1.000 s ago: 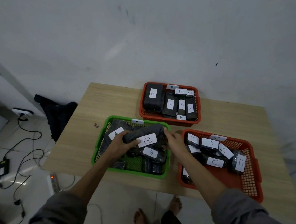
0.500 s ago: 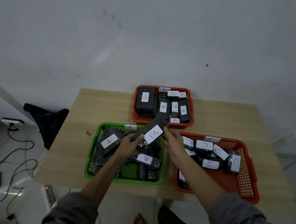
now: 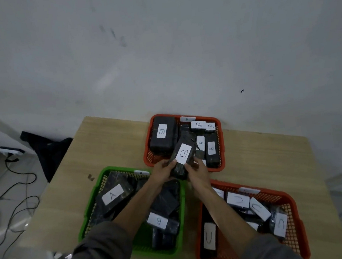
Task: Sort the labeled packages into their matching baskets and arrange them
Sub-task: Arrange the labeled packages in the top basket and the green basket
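Both hands — left hand [image 3: 163,169], right hand [image 3: 197,169] — grip the near end of a B package [image 3: 183,158], held over the near rim of the B basket [image 3: 220,145]. Risk: the crowded basket leaves little room — the package may rest askew atop its neighbours.

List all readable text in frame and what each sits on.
"B": label on the held package, gripped by both hands.
"B": big package and slimmer ones in the far red basket.
"A": package in the green basket.
"B": another package there.
"C": packages in the near red basket.
Rim tags on the baskets: too small or blurred to read reliably.
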`<state>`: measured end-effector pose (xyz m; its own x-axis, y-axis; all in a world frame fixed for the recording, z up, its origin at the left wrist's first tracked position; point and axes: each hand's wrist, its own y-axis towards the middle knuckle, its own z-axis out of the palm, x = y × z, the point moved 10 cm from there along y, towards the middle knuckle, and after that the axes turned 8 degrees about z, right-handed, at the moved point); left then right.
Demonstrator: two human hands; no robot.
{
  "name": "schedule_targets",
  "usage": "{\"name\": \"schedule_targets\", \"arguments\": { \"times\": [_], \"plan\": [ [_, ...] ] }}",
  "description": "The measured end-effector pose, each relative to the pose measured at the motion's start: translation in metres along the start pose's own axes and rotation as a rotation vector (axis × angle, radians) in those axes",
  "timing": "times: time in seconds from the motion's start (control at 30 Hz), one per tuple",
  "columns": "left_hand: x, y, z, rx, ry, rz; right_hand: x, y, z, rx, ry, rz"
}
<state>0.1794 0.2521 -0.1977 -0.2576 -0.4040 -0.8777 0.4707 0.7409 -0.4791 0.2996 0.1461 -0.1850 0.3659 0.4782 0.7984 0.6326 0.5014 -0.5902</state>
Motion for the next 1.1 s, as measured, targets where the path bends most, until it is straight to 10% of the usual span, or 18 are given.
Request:
{"name": "schedule_targets", "arguments": {
  "times": [0.53, 1.1],
  "plan": [
    [-0.064, 0.090, 0.018, -0.195, 0.825, 0.351, 0.054, 0.142, 0.020, 0.015, -0.313, -0.059],
    [-0.067, 0.077, -0.001, -0.089, 0.845, 0.475, 0.060, 0.128, 0.003, -0.051, -0.406, -0.195]
  ]
}}
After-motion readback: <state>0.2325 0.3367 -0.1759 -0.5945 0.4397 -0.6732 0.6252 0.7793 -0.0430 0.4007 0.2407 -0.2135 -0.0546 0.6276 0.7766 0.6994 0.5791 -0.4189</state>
